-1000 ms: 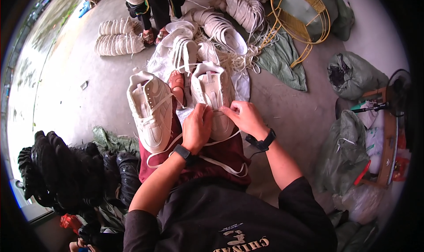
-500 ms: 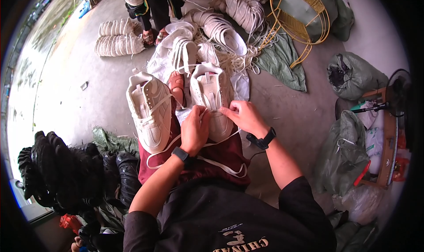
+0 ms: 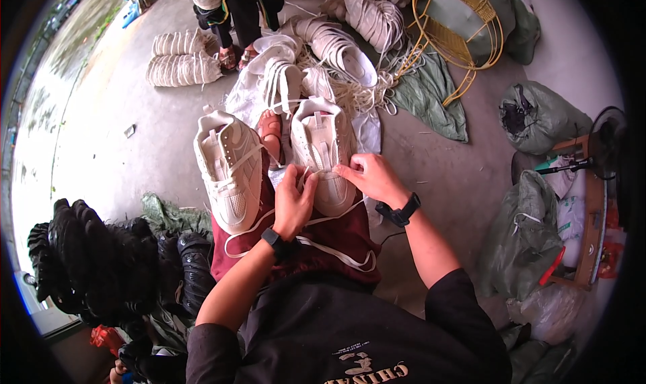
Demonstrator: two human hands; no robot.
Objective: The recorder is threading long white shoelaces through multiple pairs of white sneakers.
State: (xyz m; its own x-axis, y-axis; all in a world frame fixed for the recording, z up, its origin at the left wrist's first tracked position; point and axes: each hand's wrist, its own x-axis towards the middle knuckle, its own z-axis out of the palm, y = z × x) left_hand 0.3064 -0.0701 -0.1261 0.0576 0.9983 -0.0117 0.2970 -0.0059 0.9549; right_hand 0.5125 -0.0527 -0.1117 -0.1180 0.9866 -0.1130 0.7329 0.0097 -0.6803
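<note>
Two off-white sneakers rest side by side on my thighs, toes toward me. My left hand is at the inner side of the right-hand sneaker, its thumb and forefinger pinching a white shoelace. My right hand is closed at the same shoe's lowest eyelets, fingertips touching near the tongue; what they pinch is too small to make out for sure. Loose lace trails over my dark red trousers. The left-hand sneaker has lace only across its lower eyelets, with one end hanging toward the other shoe.
Ahead on the floor lie bundles of white laces and a heap of pale shoe parts. Another person's legs are behind it. A yellow metal chair stands far right, green sacks on the right, black shoes at left.
My left hand's fingers have shifted slightly, and a bit of lace now shows between thumb and forefinger. My right hand and both sneakers stay nearly where they were.
</note>
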